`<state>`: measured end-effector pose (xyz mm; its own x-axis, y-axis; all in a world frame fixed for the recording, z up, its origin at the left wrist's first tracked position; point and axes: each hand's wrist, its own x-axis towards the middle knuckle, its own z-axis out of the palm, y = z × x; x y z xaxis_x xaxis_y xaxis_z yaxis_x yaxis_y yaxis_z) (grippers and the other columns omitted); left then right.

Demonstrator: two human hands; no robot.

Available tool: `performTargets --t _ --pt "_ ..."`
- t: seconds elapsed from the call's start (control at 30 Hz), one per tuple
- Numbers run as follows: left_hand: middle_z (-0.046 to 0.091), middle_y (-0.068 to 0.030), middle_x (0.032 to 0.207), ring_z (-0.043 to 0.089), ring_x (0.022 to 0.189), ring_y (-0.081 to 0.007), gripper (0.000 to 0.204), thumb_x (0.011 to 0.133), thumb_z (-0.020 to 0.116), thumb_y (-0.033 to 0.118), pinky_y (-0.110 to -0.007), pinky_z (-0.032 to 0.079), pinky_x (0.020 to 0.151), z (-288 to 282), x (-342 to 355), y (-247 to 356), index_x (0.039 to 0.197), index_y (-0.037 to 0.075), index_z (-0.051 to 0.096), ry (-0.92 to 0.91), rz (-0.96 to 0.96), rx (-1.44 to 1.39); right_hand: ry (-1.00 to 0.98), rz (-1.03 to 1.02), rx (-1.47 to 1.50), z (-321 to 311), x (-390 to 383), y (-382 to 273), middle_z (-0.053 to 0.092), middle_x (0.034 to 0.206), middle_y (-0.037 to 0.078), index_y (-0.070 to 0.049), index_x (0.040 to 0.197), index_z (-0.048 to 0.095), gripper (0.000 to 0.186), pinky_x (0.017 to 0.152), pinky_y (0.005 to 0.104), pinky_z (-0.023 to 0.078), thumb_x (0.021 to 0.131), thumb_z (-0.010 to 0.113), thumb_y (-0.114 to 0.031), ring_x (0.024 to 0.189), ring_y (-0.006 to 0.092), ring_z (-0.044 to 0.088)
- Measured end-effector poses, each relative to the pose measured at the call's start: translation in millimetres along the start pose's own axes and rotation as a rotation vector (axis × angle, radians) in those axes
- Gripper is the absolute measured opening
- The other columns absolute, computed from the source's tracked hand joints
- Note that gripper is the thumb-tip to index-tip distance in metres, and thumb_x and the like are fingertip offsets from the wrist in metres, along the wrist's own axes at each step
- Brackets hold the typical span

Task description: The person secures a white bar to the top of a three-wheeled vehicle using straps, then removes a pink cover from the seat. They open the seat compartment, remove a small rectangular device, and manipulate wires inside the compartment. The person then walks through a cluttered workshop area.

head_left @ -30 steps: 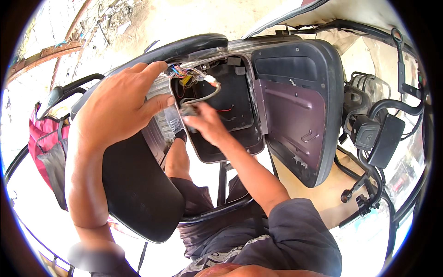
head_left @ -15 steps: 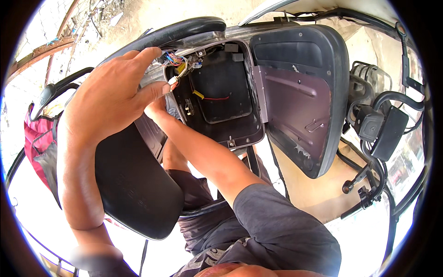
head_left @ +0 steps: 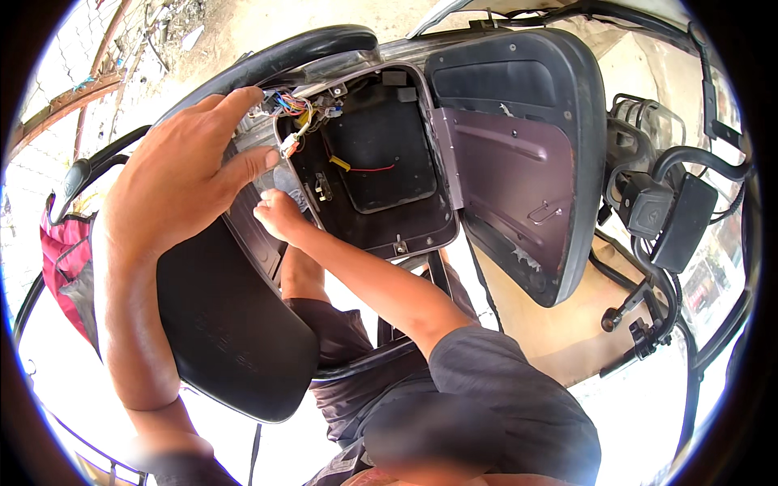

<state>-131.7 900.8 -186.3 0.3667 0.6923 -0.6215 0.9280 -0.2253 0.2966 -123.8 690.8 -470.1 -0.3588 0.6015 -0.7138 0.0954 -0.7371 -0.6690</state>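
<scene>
1. Outdoors, on pale sunlit ground (head_left: 267, 32), looking down over a scooter with its black seat (head_left: 227, 324) beside an opened compartment (head_left: 381, 170).
2. Left hand (head_left: 186, 178) spreading across the compartment's left edge, fingers loosely extended, fingertips touching a bundle of coloured wires (head_left: 293, 109); grip not closing around anything visible.
3. Right hand (head_left: 279, 215) curling at the compartment's lower left rim, just below the wires; cannot tell whether its grip is holding anything.
4. Hinged cover (head_left: 519, 162) standing open to the right.
5. Black handlebar (head_left: 681, 211) sitting farther right, red bag (head_left: 65, 267) hanging at far left.
</scene>
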Motion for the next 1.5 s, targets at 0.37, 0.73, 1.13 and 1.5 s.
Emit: performTargets --t 0.37,0.73,1.13,1.5 --pt "0.06 -0.0212 0.117 0.056 0.11 -0.039 0.052 0.09 0.061 0.031 -0.043 0.043 0.093 -2 -3 2 0.13 0.001 0.048 0.027 -0.015 -0.025 0.182 0.134 0.439 -141 -28 -24 0.058 0.06 0.006 -0.002 0.071 0.058 0.025 0.041 0.0256 0.041 0.087 0.06 -0.021 0.046 0.0115 0.052" --pt "0.061 -0.0195 0.111 0.058 0.102 -0.0389 0.054 0.085 0.066 0.028 -0.044 0.045 0.085 -14 -11 19 0.13 0.003 0.049 0.021 -0.008 -0.023 0.992 0.358 0.313 -259 159 5 0.054 0.127 0.029 0.015 0.122 0.051 0.079 0.095 0.0401 0.046 0.077 0.076 -0.045 0.116 0.0353 0.057" --pt "0.06 -0.0197 0.11 0.058 0.1 -0.0402 0.056 0.081 0.068 0.026 -0.044 0.045 0.084 -20 -18 14 0.128 0.001 0.05 0.052 -0.034 -0.077 1.066 0.412 0.399 -261 163 -10 0.053 0.128 0.026 0.016 0.118 0.049 0.073 0.095 0.0357 0.046 0.074 0.073 -0.037 0.114 0.0316 0.056" --pt "0.061 -0.0204 0.113 0.059 0.1 -0.0407 0.055 0.085 0.066 0.03 -0.044 0.046 0.083 -19 -13 10 0.13 0.003 0.05 0.038 -0.011 -0.02 0.795 0.262 0.739 -262 111 56 0.057 0.102 0.01 -0.005 0.102 0.055 0.034 0.077 0.042 0.055 0.07 0.065 0.0 0.095 0.0237 0.058"
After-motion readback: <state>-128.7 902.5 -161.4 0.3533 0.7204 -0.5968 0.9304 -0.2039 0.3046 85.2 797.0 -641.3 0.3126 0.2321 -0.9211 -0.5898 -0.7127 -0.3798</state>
